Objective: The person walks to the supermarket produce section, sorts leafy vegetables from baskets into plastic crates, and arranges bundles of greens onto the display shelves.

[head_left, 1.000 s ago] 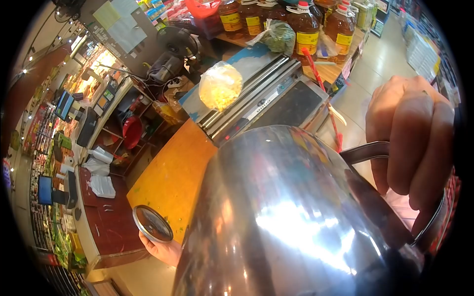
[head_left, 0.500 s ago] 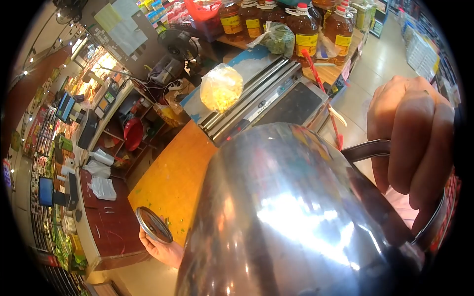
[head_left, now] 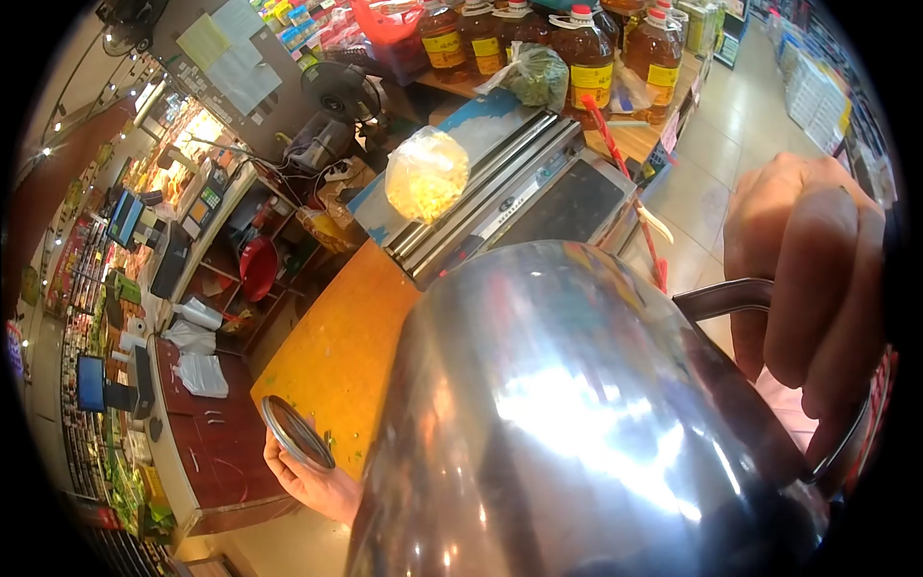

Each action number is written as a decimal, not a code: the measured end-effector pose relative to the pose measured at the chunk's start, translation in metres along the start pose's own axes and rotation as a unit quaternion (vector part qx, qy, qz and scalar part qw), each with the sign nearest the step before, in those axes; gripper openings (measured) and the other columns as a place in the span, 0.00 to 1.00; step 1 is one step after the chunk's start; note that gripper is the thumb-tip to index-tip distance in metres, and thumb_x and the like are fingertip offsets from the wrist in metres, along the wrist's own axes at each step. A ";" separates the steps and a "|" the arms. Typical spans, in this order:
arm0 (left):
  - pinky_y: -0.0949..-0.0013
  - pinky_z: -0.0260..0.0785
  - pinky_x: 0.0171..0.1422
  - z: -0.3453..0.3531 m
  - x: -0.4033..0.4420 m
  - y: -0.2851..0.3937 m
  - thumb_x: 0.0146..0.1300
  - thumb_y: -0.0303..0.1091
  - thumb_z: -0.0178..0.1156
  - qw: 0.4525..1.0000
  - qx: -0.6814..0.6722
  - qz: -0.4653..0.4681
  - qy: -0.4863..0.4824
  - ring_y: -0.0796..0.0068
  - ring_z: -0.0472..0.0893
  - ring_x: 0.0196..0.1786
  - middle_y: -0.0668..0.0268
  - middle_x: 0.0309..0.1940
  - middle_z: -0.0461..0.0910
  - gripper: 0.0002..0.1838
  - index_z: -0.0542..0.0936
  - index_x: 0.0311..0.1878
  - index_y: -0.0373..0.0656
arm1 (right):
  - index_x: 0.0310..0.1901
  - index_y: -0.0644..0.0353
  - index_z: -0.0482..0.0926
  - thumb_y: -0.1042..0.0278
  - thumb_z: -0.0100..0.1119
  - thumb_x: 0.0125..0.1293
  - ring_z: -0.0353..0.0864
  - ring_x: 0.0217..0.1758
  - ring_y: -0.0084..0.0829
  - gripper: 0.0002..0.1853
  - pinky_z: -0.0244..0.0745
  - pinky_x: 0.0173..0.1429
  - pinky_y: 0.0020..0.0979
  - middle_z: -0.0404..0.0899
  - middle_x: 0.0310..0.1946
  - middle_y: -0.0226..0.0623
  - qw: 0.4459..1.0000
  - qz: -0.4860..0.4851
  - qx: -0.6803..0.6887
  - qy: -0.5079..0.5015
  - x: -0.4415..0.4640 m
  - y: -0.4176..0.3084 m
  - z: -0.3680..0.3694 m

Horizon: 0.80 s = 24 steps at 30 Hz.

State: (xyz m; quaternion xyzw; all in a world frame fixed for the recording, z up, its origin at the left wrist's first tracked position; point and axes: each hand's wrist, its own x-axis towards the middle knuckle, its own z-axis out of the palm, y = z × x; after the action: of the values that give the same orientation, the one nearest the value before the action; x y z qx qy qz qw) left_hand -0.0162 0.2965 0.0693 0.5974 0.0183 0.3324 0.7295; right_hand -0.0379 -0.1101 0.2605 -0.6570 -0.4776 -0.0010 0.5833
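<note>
A shiny steel mug (head_left: 577, 423) fills the lower middle of the view, very near the camera and tilted, its mouth out of sight. My right hand (head_left: 808, 260) is closed round its curved metal handle (head_left: 726, 296) at the right. Lower left, behind the mug, my left hand (head_left: 312, 486) grips a round dark lid (head_left: 296, 433) with a silvery rim, held on edge; part of that hand is hidden by the mug. Beyond the lid lies an orange-yellow tabletop (head_left: 327, 322) with small green scraps.
A wrapping machine (head_left: 510, 202) stands on the table, with a clear bag of yellow bits (head_left: 428, 178) on it. Behind are large oil bottles (head_left: 586, 72) and a black fan (head_left: 338, 91). A dark red cabinet (head_left: 216, 442) stands at left; a tiled aisle (head_left: 707, 159) runs at right.
The view has shifted very slightly. My right hand appears a little farther right and lower; both hands keep their hold on the mug and the lid.
</note>
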 end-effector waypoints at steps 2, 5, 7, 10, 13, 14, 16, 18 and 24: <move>0.59 0.70 0.59 0.017 0.001 0.010 0.68 0.43 0.49 1.000 0.014 0.014 -0.018 0.66 0.73 0.55 0.58 0.54 0.70 0.18 0.67 0.52 0.38 | 0.26 0.61 0.73 0.73 0.62 0.57 0.65 0.26 0.10 0.07 0.60 0.28 0.18 0.70 0.22 0.22 1.000 0.004 0.004 0.005 0.000 0.004 0.000; 0.59 0.70 0.60 0.042 0.007 0.023 0.67 0.46 0.50 0.997 0.028 0.037 -0.058 0.66 0.73 0.55 0.59 0.53 0.70 0.20 0.68 0.51 0.38 | 0.26 0.61 0.73 0.73 0.61 0.58 0.64 0.26 0.09 0.07 0.59 0.28 0.18 0.69 0.22 0.22 0.999 0.024 0.018 0.028 -0.001 0.014 0.004; 0.59 0.70 0.59 0.052 0.010 0.026 0.65 0.49 0.52 0.993 0.025 0.055 -0.097 0.64 0.73 0.56 0.58 0.53 0.70 0.22 0.68 0.49 0.39 | 0.26 0.61 0.73 0.73 0.61 0.58 0.64 0.26 0.09 0.07 0.59 0.27 0.18 0.69 0.22 0.21 0.997 0.047 0.026 0.057 -0.003 0.022 0.010; 0.59 0.70 0.59 0.078 0.010 0.034 0.59 0.55 0.57 0.984 0.019 0.072 -0.161 0.57 0.71 0.58 0.54 0.52 0.70 0.26 0.67 0.44 0.39 | 0.26 0.61 0.72 0.74 0.60 0.59 0.64 0.27 0.09 0.07 0.58 0.27 0.18 0.69 0.22 0.21 0.982 0.127 0.056 0.130 -0.018 0.038 0.017; 0.54 0.66 0.61 0.145 -0.013 0.049 0.57 0.53 0.61 0.968 -0.066 0.093 -0.221 0.45 0.67 0.61 0.46 0.53 0.68 0.25 0.66 0.37 0.39 | 0.26 0.61 0.72 0.74 0.60 0.60 0.63 0.27 0.08 0.07 0.57 0.27 0.18 0.68 0.22 0.21 0.952 0.220 0.104 0.184 -0.041 0.069 0.017; 0.54 0.64 0.63 0.160 -0.019 0.048 0.57 0.50 0.62 0.957 -0.068 0.097 -0.266 0.45 0.67 0.62 0.46 0.53 0.68 0.23 0.67 0.36 0.39 | 0.26 0.61 0.73 0.72 0.59 0.61 0.64 0.29 0.07 0.08 0.57 0.30 0.17 0.69 0.22 0.20 0.946 0.243 0.105 0.186 -0.052 0.079 0.015; 0.53 0.59 0.66 0.188 -0.032 0.048 0.55 0.42 0.64 0.934 -0.074 0.066 -0.344 0.47 0.66 0.63 0.46 0.55 0.68 0.18 0.69 0.35 0.39 | 0.27 0.61 0.74 0.71 0.60 0.61 0.65 0.30 0.09 0.07 0.59 0.31 0.17 0.69 0.23 0.19 0.916 0.283 0.172 0.224 -0.071 0.099 0.016; 0.57 0.62 0.63 0.211 -0.037 0.043 0.51 0.33 0.65 0.891 0.022 0.067 -0.448 0.49 0.68 0.62 0.45 0.56 0.68 0.15 0.71 0.37 0.38 | 0.28 0.61 0.74 0.70 0.60 0.61 0.65 0.30 0.09 0.07 0.59 0.32 0.18 0.69 0.24 0.18 0.910 0.288 0.154 0.253 -0.092 0.113 0.007; 0.66 0.67 0.52 0.298 -0.054 0.014 0.51 0.23 0.62 0.773 0.181 0.140 -0.592 0.60 0.74 0.49 0.46 0.54 0.72 0.13 0.71 0.38 0.36 | 0.29 0.61 0.75 0.69 0.60 0.61 0.66 0.30 0.10 0.07 0.61 0.33 0.18 0.69 0.25 0.19 0.895 0.280 0.144 0.316 -0.148 0.124 -0.043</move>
State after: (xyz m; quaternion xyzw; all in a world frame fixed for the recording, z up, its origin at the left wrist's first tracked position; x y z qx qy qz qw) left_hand 0.0614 0.0135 0.1467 0.7928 -0.4415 0.0021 0.4201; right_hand -0.0167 -0.2188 0.0959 -0.6377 -0.0592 0.0235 0.7676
